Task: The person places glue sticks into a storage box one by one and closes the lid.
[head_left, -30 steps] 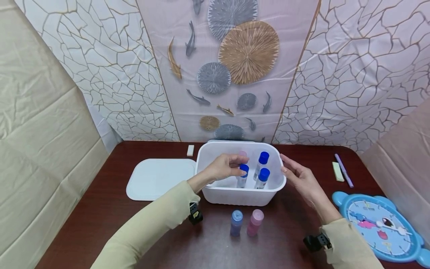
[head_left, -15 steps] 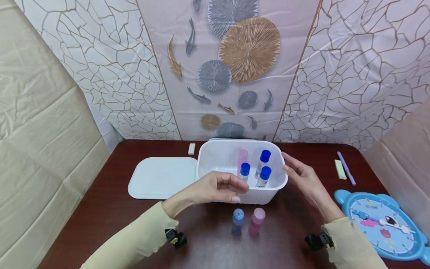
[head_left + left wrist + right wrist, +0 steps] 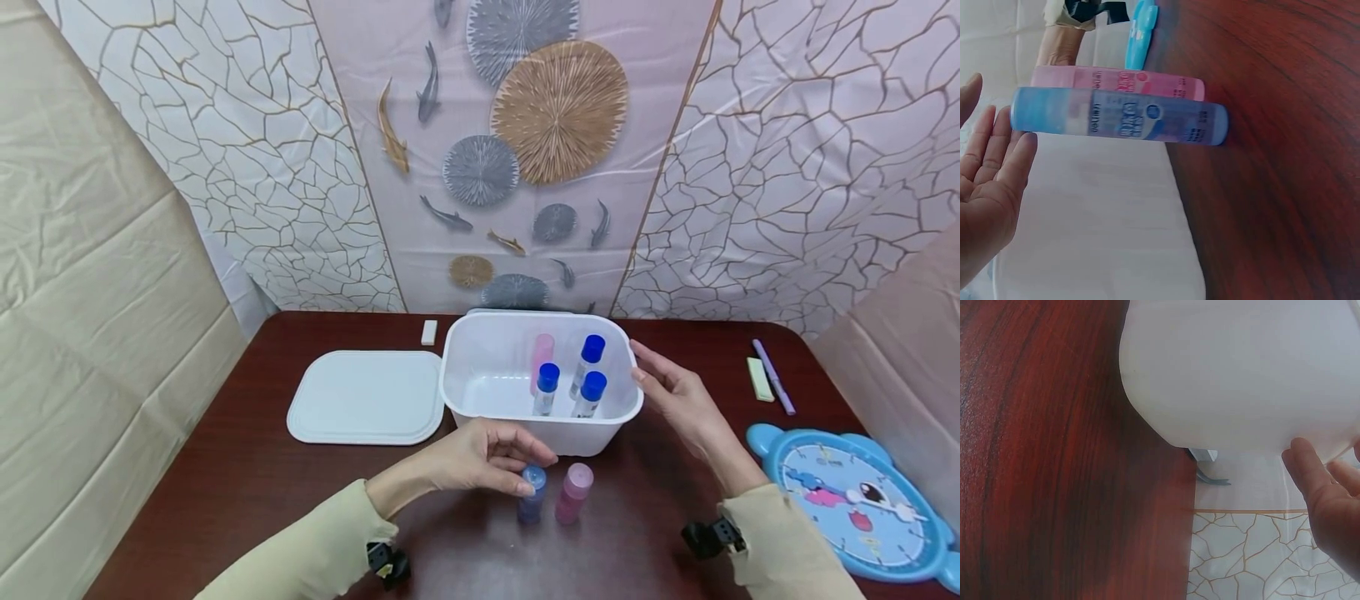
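Note:
A white bin (image 3: 459,392) stands mid-table and holds a pink bottle (image 3: 542,353) and three blue-capped bottles (image 3: 547,388). In front of it a blue bottle (image 3: 531,497) and a pink bottle (image 3: 573,495) stand side by side. My left hand (image 3: 501,457) reaches the blue bottle's cap with loose fingers. In the left wrist view those fingers (image 3: 997,164) are straight beside the blue bottle (image 3: 1119,120) and grip nothing. My right hand (image 3: 670,395) rests open against the bin's right rim. Its fingertips (image 3: 1307,467) touch the bin wall (image 3: 1241,369).
The bin's white lid (image 3: 366,397) lies flat to its left. A small white eraser (image 3: 428,332) sits at the back. At the right are a green block (image 3: 758,379), a purple pen (image 3: 771,377) and a blue toy clock (image 3: 855,504). Patterned backdrop sheets close the table's far side.
My left hand let go of a blue-capped bottle inside the bin, drew back over the front wall and dropped to the blue bottle on the table. The right hand stayed put.

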{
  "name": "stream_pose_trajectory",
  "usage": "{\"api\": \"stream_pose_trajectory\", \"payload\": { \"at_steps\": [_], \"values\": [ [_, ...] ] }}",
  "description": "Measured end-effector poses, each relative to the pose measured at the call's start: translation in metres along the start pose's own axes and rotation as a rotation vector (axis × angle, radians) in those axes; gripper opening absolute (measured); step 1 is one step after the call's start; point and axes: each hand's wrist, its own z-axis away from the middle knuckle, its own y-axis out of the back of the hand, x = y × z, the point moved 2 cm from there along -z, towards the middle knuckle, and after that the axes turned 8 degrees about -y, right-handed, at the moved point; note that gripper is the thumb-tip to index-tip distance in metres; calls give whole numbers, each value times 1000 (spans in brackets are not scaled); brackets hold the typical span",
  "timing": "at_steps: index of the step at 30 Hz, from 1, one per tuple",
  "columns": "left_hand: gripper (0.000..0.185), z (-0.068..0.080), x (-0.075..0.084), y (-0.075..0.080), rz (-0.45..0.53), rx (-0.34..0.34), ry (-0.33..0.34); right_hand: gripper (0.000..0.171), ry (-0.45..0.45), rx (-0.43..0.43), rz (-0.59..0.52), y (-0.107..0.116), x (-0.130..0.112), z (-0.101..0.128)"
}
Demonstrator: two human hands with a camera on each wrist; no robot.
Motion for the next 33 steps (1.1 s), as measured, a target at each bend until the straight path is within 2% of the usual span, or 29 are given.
{"api": "stream_pose_trajectory", "payload": {
  "at_steps": [6, 12, 16, 19, 23, 26, 29, 33],
  "values": [
    [42, -1, -12, -2, -4, 4, -9, 61, 1, -6, 1, 0, -1, 2],
    [40, -1, -23, -5, -54, 28, 12, 60, 3, -7, 1, 0, 0, 1],
    [38, 0, -25, -6, -82, 37, 21, 60, 5, -8, -4, 0, 1, 0],
    [37, 0, -23, -5, -91, 13, 20, 60, -1, -6, 1, 1, 1, 0],
    [38, 1, -8, 1, -87, -55, -1, 60, -3, -9, 2, 0, -1, 2],
    [39, -1, 16, 10, -77, -83, -18, 60, 6, -13, -2, 1, -2, 2],
    [40, -4, 45, 24, -83, -55, -53, 61, 8, -11, 3, 1, -2, 2],
    [44, -10, 78, 53, -78, 34, -114, 61, -4, -8, 4, 0, 0, 1]
  ]
}}
